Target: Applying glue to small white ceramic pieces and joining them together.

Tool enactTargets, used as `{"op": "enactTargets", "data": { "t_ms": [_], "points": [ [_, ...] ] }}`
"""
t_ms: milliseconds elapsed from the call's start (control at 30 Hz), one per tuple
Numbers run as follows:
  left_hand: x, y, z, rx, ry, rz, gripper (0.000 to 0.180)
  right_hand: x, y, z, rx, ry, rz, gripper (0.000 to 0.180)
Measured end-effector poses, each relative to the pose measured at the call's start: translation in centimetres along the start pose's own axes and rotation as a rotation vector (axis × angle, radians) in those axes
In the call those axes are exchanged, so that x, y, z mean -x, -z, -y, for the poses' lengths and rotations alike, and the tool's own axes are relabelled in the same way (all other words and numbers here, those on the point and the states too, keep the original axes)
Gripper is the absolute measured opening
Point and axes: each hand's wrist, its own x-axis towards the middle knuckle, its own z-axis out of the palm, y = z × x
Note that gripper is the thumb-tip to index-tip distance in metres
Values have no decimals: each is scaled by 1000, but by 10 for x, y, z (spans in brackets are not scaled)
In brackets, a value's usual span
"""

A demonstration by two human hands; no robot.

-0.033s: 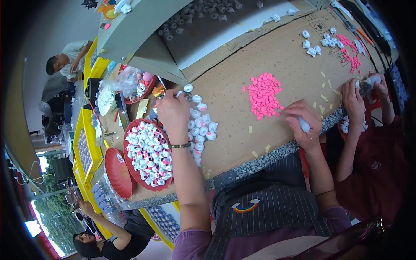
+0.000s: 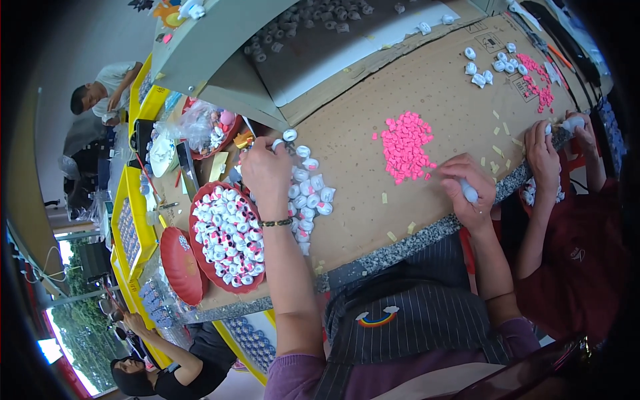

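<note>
My left hand (image 2: 265,170) is closed, its fingertips pinching a small white rounded piece (image 2: 278,144) at the far end of a group of similar white pieces (image 2: 307,200). Below that wrist sits a red scalloped bowl (image 2: 195,248) heaped with white pieces bearing pink and dark parts. My right hand (image 2: 472,193) is curled around a small pale squeeze bottle (image 2: 469,192), mostly hidden by the palm. Its fingertips are close to the right edge of a pile of small flat pink pieces (image 2: 407,148); whether they also pinch a pink piece is too small to tell.
An empty red bowl (image 2: 179,267) stands left of the full one. A grey shelf (image 2: 240,100) rises behind the cardboard-covered table. At right, a co-worker's hands (image 2: 543,153) hold a similar bottle. Yellow trays (image 2: 127,227) line the left; two more people are there.
</note>
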Motion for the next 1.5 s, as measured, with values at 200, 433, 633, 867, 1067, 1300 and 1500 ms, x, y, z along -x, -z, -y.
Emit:
{"op": "enactTargets", "data": {
  "t_ms": [200,433,633,867,1067,1300,1500],
  "points": [
    [5,-9,-3,46,-265,-87,19,2,-2,-2,77,48,97,10],
    [18,-1,-10,113,-468,-27,26,3,-7,1,177,104,109,11],
    [41,44,-24,426,-334,66,26,5,-5,2,211,97,117,14],
    [141,18,-40,1312,99,647,27,13,-8,26,164,-129,88,26],
    [160,1,-56,1606,235,664,35,35,3,42,-152,-347,300,27],
    [157,0,-52,1501,198,482,28,30,-1,77,-132,-620,214,38],
    [158,0,-54,1503,170,538,30,31,2,69,118,-109,146,34]
  ]
}}
